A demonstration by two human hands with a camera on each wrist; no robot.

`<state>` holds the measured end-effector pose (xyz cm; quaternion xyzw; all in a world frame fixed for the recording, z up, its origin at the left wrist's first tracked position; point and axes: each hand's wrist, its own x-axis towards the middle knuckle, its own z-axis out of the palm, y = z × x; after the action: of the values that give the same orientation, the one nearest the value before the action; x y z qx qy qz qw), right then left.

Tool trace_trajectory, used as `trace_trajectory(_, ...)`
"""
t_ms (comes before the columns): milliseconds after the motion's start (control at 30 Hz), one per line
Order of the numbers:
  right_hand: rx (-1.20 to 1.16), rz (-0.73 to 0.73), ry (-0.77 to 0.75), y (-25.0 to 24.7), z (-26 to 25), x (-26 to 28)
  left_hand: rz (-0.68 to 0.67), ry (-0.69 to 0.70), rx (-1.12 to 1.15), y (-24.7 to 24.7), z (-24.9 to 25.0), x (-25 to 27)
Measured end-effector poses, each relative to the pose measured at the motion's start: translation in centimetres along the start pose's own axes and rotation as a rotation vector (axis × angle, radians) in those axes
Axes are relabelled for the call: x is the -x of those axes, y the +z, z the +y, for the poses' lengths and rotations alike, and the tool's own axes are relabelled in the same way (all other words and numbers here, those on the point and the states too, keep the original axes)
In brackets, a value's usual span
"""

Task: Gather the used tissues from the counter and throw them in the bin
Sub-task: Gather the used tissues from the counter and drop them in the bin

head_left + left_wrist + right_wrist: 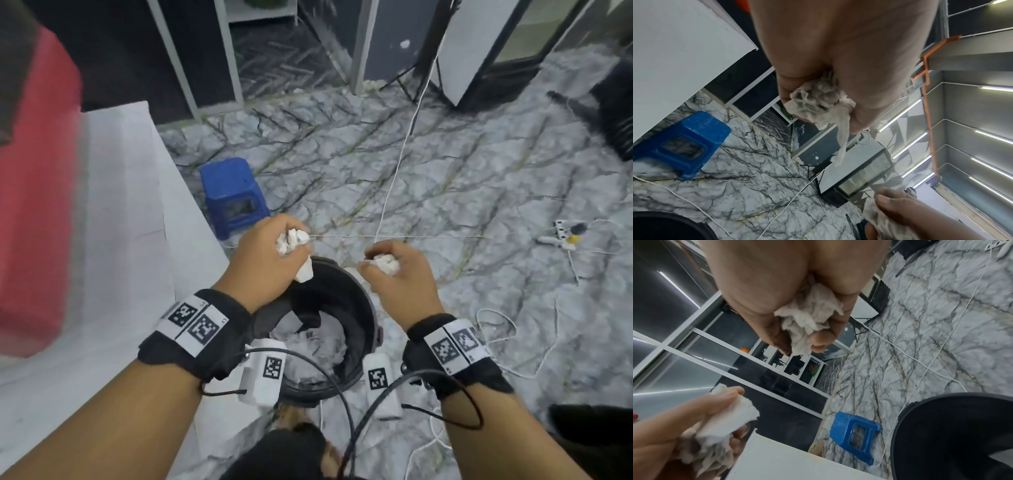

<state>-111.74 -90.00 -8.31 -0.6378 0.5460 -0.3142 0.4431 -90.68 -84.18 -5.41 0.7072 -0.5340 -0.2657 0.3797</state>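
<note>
A person stands over a round black bin on a marble-patterned floor, both arms reaching forward above it. The left hand is clenched around a wad of crumpled white tissue; part of the wad bulges out above the curled fingers and a loose tail hangs out beneath the fist, over the bin's far rim. The right hand is likewise closed around a second crumpled tissue, pinched between thumb and curled fingers, just beyond the bin's far right edge. The two fists sit near each other but apart.

Below the grips, the bin is lined with a dark bag and already holds a heap of white crumpled paper at its bottom.

Likely risks: both fists appear to sit over the far rim rather than the middle of the opening, so tissue let go here could catch the rim or drift onto the floor. Light paper may also cling to the fingers. The dangling tail under the left fist could snag the bag's edge.

A white counter lies left of the left fist, and a blue plastic stool stands beyond it.
</note>
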Motion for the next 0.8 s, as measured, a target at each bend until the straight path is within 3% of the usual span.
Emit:
trace_trajectory(233,0.025,-0.084,0.077,1.9,1.2,-5.2,0.009,-0.093,0.014,1.8,-1.5,-4.7)
trace_trajectory(433,-0.021,-0.218,0.22,3.3,4.2,-10.0,-0.025,-0.317,0.023,5.7,-4.8,-7.5)
trace_trajectory(800,0.0,-0.493,0.477,7.4,14.9,-18.3,0.073,-0.635,0.012,14.5,-13.1,-10.9)
